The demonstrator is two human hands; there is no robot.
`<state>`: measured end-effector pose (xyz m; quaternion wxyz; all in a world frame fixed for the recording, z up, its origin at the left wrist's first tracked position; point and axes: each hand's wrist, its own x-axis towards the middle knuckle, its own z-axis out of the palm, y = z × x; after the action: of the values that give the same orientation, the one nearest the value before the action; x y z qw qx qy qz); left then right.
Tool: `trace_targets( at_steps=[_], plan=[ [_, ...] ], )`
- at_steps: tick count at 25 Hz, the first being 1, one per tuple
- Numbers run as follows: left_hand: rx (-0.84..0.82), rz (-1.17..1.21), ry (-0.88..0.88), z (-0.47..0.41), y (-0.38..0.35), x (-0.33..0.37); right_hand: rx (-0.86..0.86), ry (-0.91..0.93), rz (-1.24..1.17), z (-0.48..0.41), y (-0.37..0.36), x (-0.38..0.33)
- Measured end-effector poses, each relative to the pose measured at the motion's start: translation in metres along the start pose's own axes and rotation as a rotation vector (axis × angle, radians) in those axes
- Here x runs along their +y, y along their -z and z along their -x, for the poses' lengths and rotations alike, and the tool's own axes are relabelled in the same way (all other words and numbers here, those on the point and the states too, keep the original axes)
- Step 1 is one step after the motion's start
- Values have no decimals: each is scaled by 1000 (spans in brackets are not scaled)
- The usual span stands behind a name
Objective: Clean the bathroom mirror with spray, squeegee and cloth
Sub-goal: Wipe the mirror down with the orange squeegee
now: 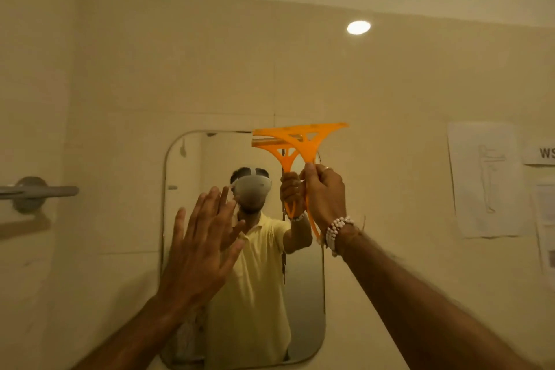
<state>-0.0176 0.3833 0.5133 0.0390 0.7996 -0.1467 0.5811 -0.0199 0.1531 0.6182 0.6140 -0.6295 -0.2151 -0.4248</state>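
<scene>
A tall mirror [306,294] with rounded corners hangs on the beige tiled wall. My right hand [326,192] grips the handle of an orange squeegee [300,137], whose blade lies along the mirror's top right edge. My left hand [199,245] is raised flat in front of the mirror's left half, fingers spread and empty; whether it touches the glass I cannot tell. The mirror reflects a person in a yellow shirt and both hands. No spray bottle or cloth is in view.
A grey metal bar [39,192] juts from the wall at the left. Paper sheets [486,180] and a small sign [540,153] are stuck to the wall at the right. A round light [358,27] glows on the upper wall.
</scene>
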Motion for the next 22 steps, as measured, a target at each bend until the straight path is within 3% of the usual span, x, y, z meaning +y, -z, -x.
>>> trace_targets(
  at_steps=[9, 17, 19, 22],
  plan=[
    [17, -33, 14, -5, 8, -11, -13, -121, 109, -26, -19, 17],
    [-74, 38, 56, -1, -11, -4, -1, -246, 203, 80, -8, 109],
    [-48, 80, 67, -5, -10, -6, 8, -234, 240, 102, -4, 112],
    [36, 123, 81, -15, -5, -8, 89, -154, 104, 78, -13, 81]
  ],
)
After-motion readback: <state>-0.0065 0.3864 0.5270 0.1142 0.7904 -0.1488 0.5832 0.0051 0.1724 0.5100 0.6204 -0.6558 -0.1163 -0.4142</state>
